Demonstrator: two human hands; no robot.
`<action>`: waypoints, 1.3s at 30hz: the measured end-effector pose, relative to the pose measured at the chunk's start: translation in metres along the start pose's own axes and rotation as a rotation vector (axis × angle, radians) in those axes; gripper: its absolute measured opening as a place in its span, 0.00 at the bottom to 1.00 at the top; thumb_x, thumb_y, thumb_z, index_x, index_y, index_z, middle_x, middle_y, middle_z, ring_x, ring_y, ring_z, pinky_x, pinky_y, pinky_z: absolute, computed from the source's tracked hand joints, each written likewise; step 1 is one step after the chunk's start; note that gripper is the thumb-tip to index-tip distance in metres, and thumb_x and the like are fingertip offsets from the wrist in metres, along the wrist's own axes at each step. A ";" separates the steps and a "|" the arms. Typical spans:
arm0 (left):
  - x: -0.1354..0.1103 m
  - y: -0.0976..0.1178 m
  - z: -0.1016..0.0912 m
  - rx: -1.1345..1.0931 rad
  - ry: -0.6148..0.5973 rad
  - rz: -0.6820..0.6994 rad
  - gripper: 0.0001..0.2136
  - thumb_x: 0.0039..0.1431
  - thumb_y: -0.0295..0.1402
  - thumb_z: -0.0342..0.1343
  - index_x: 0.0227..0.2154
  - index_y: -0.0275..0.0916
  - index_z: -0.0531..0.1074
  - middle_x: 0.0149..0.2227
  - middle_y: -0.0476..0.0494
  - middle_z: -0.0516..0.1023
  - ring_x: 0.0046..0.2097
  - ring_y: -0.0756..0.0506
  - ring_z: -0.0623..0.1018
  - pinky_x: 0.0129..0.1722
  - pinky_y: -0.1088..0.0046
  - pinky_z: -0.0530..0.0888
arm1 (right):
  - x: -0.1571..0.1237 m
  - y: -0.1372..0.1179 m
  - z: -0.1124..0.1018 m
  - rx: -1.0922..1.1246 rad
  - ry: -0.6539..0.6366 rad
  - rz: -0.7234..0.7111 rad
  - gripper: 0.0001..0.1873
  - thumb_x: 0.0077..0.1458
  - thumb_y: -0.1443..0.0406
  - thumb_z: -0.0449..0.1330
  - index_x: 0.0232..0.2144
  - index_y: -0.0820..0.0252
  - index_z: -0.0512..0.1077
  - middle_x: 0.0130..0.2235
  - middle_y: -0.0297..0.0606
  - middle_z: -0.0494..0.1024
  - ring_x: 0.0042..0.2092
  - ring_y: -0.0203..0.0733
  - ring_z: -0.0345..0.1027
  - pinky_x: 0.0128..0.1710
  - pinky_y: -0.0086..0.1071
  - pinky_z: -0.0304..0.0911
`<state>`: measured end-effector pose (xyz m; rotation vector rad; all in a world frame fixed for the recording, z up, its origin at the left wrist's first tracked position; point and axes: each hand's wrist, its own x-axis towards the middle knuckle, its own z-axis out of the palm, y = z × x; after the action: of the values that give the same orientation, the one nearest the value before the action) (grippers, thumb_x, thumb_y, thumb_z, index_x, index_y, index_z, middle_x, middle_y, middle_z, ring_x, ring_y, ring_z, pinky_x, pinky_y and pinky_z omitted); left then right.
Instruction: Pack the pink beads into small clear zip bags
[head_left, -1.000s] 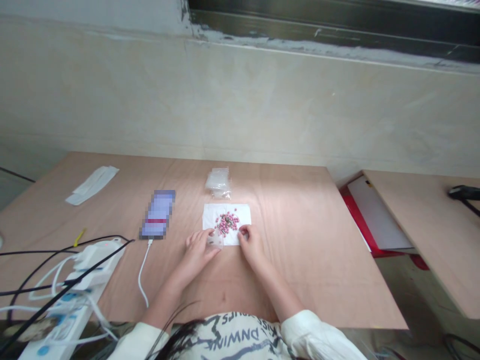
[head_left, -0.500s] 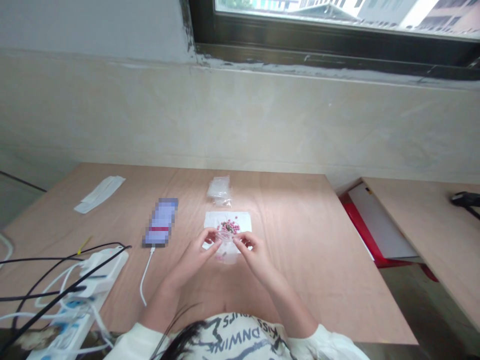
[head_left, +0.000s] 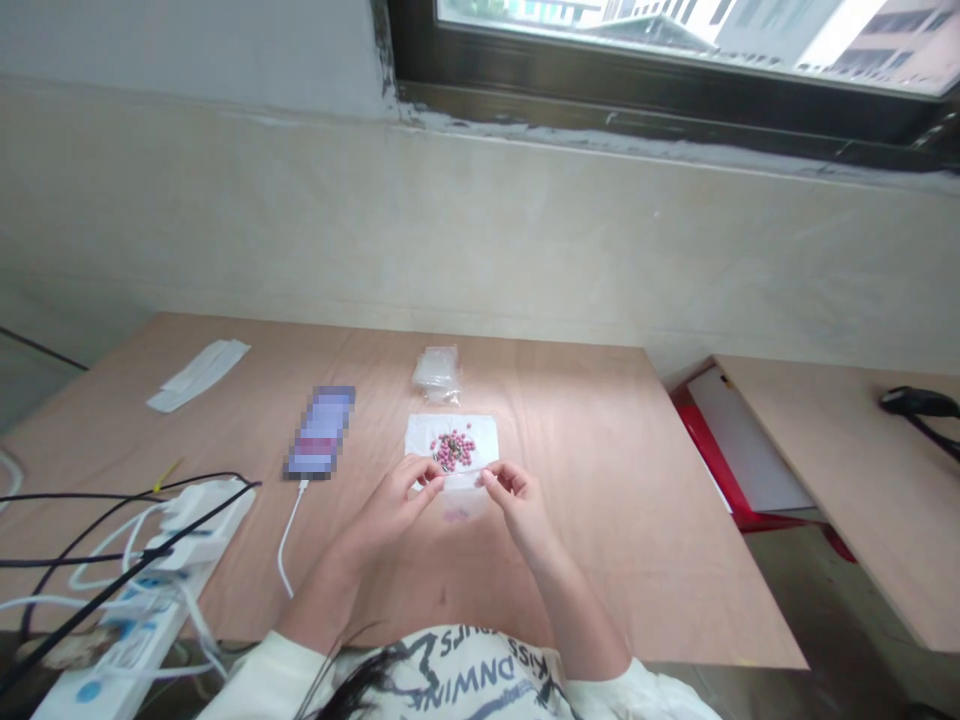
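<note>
My left hand (head_left: 401,497) and my right hand (head_left: 523,505) pinch the two top corners of a small clear plastic bag (head_left: 463,503), whose top edge is stretched between them. A few blurred pink bits show low in the bag. Just beyond my fingertips, a heap of small pink and dark beads (head_left: 453,450) lies on a white sheet (head_left: 487,428). The sheet's near part is partly hidden by the bag and my fingers.
Behind the sheet lies a stack of clear plastic bags (head_left: 437,372). To the left are a phone (head_left: 322,432) on a white cable, a white folded strip (head_left: 199,375), and a power strip (head_left: 199,525) with tangled cords. A second table (head_left: 847,450) stands right.
The bag's mouth, rounded open before, is now drawn flat into a straight line. My hands have moved slightly apart, and the view has shifted a little.
</note>
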<state>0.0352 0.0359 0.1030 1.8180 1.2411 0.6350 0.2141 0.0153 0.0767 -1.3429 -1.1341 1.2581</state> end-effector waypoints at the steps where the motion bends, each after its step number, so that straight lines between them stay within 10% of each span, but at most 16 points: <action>1: 0.001 0.001 0.000 0.001 0.001 -0.002 0.07 0.55 0.34 0.45 0.27 0.38 0.65 0.29 0.48 0.67 0.34 0.48 0.68 0.35 0.74 0.65 | 0.001 -0.001 0.000 -0.003 -0.014 0.002 0.12 0.46 0.57 0.55 0.22 0.60 0.68 0.24 0.33 0.70 0.26 0.34 0.60 0.27 0.27 0.56; 39: 0.003 -0.003 0.001 -0.218 0.034 -0.032 0.07 0.50 0.33 0.51 0.22 0.36 0.68 0.26 0.48 0.70 0.33 0.49 0.69 0.35 0.74 0.65 | 0.000 0.000 0.008 -0.021 -0.040 0.019 0.10 0.42 0.59 0.59 0.24 0.61 0.70 0.26 0.35 0.71 0.29 0.36 0.62 0.31 0.30 0.56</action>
<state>0.0356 0.0388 0.1002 1.6101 1.1723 0.7557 0.2063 0.0154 0.0760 -1.3523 -1.1676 1.2950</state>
